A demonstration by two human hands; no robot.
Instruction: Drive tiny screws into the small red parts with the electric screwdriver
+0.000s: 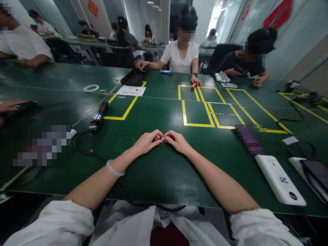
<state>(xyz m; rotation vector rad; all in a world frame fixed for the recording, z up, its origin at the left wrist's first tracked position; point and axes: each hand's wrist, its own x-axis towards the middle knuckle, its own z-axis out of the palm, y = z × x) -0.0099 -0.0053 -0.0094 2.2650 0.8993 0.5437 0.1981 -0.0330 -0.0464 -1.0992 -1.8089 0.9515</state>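
Observation:
Above the green table (pixel 153 177), my left hand (pixel 148 142) and my right hand (pixel 178 141) meet at their fingertips. Between them they pinch a small silvery part (pixel 163 138), too small to make out well. The fingers of both hands are closed round it from either side. A pale bracelet (pixel 115 168) sits on my left wrist. Left of my hands, a black and silver cylindrical tool (pixel 99 115) lies on the table with a cable.
Yellow tape outlines (pixel 199 125) mark the table ahead. A white power strip (pixel 280 179) and phone (pixel 249 139) lie right. Across stand a black tray (pixel 134 77), white paper (pixel 131 90) and a white ring (pixel 91 88). One person's hand (pixel 196 82) touches a red object (pixel 194 86).

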